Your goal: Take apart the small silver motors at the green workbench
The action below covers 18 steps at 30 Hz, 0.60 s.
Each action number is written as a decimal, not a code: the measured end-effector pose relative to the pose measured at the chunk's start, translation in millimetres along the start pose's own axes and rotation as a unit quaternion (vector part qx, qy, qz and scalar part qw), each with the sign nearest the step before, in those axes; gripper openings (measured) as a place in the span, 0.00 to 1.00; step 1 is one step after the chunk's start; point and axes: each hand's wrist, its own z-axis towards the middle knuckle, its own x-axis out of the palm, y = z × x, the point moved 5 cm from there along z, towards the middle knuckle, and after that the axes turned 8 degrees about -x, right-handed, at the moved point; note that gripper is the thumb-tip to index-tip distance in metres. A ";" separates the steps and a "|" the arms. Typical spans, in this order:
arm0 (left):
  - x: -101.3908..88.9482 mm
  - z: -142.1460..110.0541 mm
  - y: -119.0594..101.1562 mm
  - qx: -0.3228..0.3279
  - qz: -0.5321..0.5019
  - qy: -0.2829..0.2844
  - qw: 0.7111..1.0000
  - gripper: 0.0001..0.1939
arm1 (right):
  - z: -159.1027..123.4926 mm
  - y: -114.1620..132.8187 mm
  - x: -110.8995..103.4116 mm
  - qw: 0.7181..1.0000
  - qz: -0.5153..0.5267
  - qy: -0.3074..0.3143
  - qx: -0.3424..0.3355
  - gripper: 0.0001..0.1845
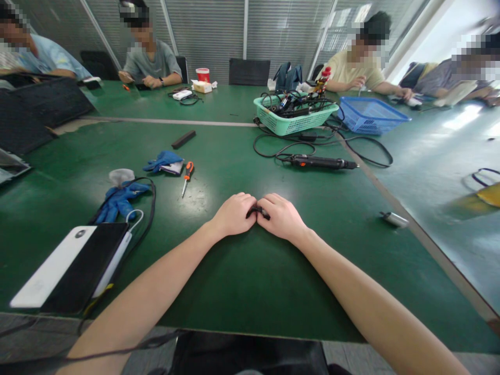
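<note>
Both hands meet over the middle of the green table (250, 291), knuckles side by side. My left hand (235, 214) is closed round one end of a small black part (258, 210), and my right hand (282, 216) is closed round its other end. Most of that part is hidden by the fingers, so its kind does not show. Left of the hands lies an orange-handled screwdriver (188, 174). Beyond them to the right is a black electric screwdriver (324, 162) with its cable.
Blue gloves (121, 200), a phone (74, 265) with a white power bank and cables lie at left. A dark bar (183, 139) is farther back. A green basket (287, 125) of tools, a blue basket (371, 117) and a metal piece (395, 219) are at right. Several people sit around the table.
</note>
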 end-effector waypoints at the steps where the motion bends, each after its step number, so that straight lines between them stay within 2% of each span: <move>1: 0.1 0.0 0.0 -0.001 -0.001 0.001 1.000 0.02 | 0.1 0.3 -0.4 1.000 0.000 -0.001 -0.001 0.03; 18: -1.8 -0.4 -0.5 0.004 -0.001 -0.005 1.000 0.03 | 0.0 0.0 0.2 1.000 0.004 0.002 0.002 0.03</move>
